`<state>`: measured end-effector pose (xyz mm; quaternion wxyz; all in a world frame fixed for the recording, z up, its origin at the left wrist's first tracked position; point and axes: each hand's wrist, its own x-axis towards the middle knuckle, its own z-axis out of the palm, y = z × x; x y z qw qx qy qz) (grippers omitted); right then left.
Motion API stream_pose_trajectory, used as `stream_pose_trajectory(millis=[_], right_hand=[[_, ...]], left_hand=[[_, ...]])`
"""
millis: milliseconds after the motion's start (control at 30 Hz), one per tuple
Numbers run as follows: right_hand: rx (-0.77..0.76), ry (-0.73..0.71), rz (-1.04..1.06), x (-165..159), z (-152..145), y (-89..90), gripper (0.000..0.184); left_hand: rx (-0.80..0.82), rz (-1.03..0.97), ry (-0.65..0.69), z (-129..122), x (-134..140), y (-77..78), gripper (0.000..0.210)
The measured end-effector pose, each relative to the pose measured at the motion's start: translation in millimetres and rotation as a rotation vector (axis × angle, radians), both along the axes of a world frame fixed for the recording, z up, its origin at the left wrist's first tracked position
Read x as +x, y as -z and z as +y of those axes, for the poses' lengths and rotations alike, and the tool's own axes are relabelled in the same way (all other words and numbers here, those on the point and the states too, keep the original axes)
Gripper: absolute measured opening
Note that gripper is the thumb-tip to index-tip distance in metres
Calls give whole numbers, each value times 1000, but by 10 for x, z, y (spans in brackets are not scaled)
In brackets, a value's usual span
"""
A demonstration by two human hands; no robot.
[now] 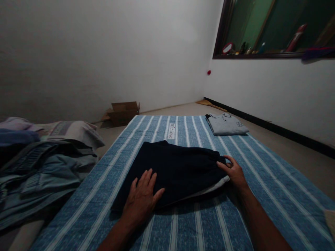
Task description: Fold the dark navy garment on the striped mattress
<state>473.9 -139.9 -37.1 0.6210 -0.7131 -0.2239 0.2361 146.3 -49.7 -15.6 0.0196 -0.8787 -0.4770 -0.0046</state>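
Note:
Folded dark navy trousers [178, 164] lie on a blue-and-white striped cloth [204, 233], with a gathered edge at the right and a pale strip along the near side. My left hand [142, 198] rests flat on their left part, fingers spread and holding nothing. At the gathered right end, my right hand [234, 173] has its thumb and fingers closed around the edge; some fingertips are hidden by the fabric. A folded grey polo shirt [227, 124] lies farther off, at the far right of the cloth, apart from both hands.
To the left is a heap of clothes [49, 170], with denim among them. An open cardboard box [123, 113] stands on the floor by the back wall, and a broom [211, 104] lies near the corner. A window [274, 28] with items on its sill is at upper right.

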Motion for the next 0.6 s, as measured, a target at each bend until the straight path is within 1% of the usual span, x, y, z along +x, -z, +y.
stream_pose_trajectory(millis=[100, 233, 333, 600], right_hand=[[1, 14, -1, -2, -5, 0, 76], [11, -28, 15, 8, -15, 6, 77], [9, -23, 9, 9, -13, 8, 77], [-7, -24, 1, 10, -26, -13, 76]], left_hand=[[11, -9, 10, 9, -3, 10, 59], [10, -27, 11, 25, -12, 37, 59], [10, -46, 11, 28, -19, 49, 59], [-13, -30, 3, 10, -10, 13, 60]])
